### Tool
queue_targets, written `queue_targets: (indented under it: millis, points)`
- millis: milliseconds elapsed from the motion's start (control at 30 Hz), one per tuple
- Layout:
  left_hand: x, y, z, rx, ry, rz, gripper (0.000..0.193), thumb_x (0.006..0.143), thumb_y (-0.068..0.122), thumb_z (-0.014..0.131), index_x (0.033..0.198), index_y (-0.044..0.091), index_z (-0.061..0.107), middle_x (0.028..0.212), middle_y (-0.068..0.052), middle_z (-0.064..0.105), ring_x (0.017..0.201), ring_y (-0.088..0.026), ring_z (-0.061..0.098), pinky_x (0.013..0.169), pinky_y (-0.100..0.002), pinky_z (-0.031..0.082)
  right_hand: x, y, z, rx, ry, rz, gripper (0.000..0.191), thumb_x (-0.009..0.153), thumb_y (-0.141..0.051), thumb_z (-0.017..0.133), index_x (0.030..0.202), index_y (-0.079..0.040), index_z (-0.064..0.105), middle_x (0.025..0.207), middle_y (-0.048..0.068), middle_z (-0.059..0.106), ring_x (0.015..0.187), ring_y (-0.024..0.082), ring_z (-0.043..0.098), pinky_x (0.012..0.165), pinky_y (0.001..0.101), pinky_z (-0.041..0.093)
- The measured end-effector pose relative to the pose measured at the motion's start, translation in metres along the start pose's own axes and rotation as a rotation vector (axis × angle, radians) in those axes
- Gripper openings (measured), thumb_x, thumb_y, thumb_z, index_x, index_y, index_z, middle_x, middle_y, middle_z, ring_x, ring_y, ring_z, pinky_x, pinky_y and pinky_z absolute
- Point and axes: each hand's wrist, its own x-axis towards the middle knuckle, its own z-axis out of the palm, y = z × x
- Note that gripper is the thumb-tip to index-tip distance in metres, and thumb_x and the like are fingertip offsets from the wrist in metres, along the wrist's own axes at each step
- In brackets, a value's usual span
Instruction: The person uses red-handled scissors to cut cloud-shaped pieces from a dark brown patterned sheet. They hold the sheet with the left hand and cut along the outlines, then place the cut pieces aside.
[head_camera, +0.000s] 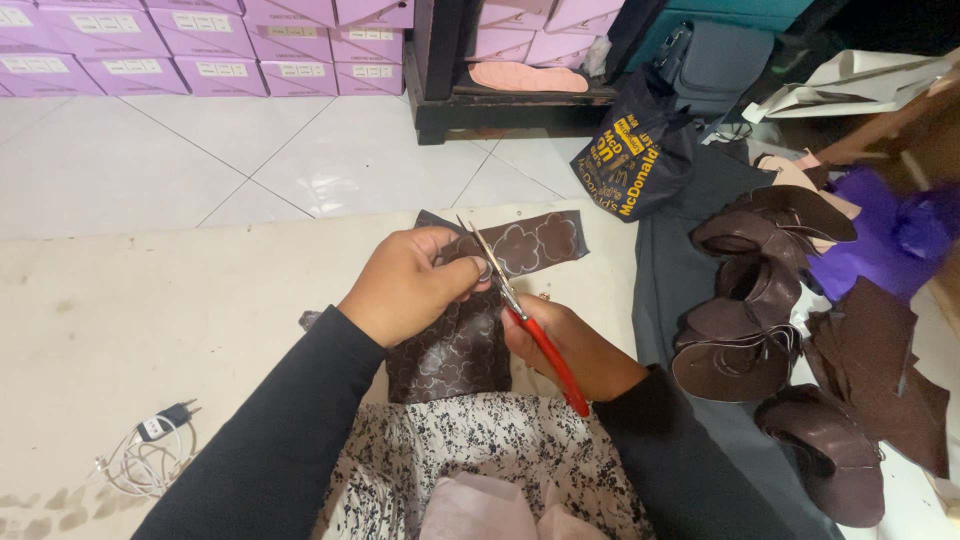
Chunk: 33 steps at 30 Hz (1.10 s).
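We note the left hand (405, 285) pinching a brown flower-marked leather strip (470, 320) at frame centre. The right hand (570, 345), at its 4 o'clock, grips red-handled scissors (515, 305), blades pointing to 11 o'clock. Cut brown pieces (760, 300) lie at 3 o'clock.

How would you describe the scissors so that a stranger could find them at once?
Look at the middle of the cream mat on the floor, where the person's two hands meet over a dark brown sheet marked with flower outlines. The scissors are in the right hand. Their bright red handles stand out from the brown pieces around them.
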Motion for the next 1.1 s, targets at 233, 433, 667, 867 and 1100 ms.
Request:
queue_targets:
  millis: [233, 433, 667, 867, 1100]
  points:
    - [0.001, 0.003, -0.001, -0.133, -0.024, -0.006, 0.021, 0.092, 0.014, 0.065, 0.102, -0.001, 0.074, 0.086, -0.005, 0.078, 0.071, -0.006, 0.069, 0.065, -0.020, 0.055, -0.001, -0.002, 0.002, 0.041, 0.033, 0.012, 0.043, 0.100, -0.052, 0.049, 0.091, -0.009, 0.051, 0.073, -0.004, 0.042, 0.058, 0.006, 0.040, 0.048, 0.0250, 0.037]
    - [0.000, -0.001, -0.002, -0.012, 0.034, 0.018, 0.015, 0.091, 0.012, 0.068, 0.099, 0.000, 0.074, 0.083, -0.004, 0.073, 0.068, -0.007, 0.062, 0.062, -0.022, 0.050, 0.000, 0.000, 0.002, -0.074, 0.083, -0.107, 0.041, 0.099, -0.049, 0.056, 0.094, -0.008, 0.054, 0.077, -0.004, 0.047, 0.067, 0.007, 0.045, 0.058, 0.0256, 0.043]
    - [0.004, -0.013, -0.002, -0.275, -0.042, 0.071, 0.013, 0.092, 0.005, 0.067, 0.104, -0.001, 0.065, 0.090, -0.004, 0.071, 0.076, -0.007, 0.068, 0.068, -0.021, 0.055, 0.004, 0.006, 0.006, -0.185, 0.165, -0.155, 0.041, 0.096, -0.048, 0.062, 0.095, -0.008, 0.054, 0.071, 0.001, 0.051, 0.067, 0.011, 0.048, 0.063, 0.0286, 0.045]
    - [0.006, -0.009, -0.001, -0.207, -0.020, 0.024, 0.015, 0.091, 0.007, 0.068, 0.104, -0.001, 0.067, 0.088, -0.004, 0.073, 0.075, -0.007, 0.069, 0.067, -0.020, 0.055, 0.005, 0.008, 0.005, -0.186, 0.180, -0.163, 0.042, 0.096, -0.049, 0.062, 0.097, -0.008, 0.053, 0.071, 0.002, 0.049, 0.068, 0.014, 0.047, 0.064, 0.0307, 0.045]
    - [0.005, -0.007, 0.002, -0.200, -0.028, 0.021, 0.017, 0.091, 0.008, 0.069, 0.106, -0.001, 0.069, 0.087, -0.003, 0.073, 0.074, -0.006, 0.069, 0.066, -0.020, 0.055, 0.004, 0.008, 0.006, -0.200, 0.182, -0.227, 0.031, 0.100, -0.037, 0.062, 0.098, -0.008, 0.053, 0.079, 0.004, 0.051, 0.075, 0.013, 0.049, 0.069, 0.0298, 0.046]
